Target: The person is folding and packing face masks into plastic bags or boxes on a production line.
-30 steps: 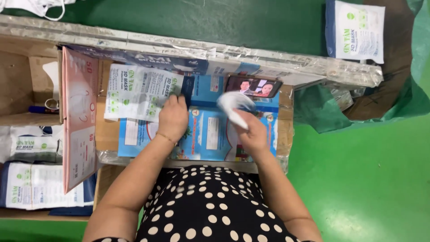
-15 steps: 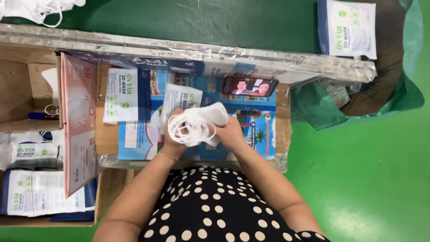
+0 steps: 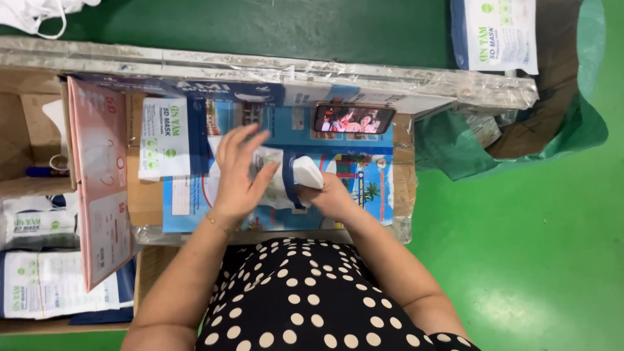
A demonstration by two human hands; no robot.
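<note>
Phone (image 3: 354, 119) propped against taped ledge (image 3: 273, 71), screen lit. Pink box (image 3: 97, 182) upright at left. Packet stack (image 3: 497, 32) top right on green floor (image 3: 520, 247).

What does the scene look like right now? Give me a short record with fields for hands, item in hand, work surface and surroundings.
left hand: fingers spread, resting on the packet
right hand: closed on the white masks
item in hand: white masks at the mouth of a clear printed packet
work surface: blue printed sheet on a cardboard box
phone: lying at the far edge, screen lit
left of hands: flat mask packet; pink box standing on edge
floor: green
</note>
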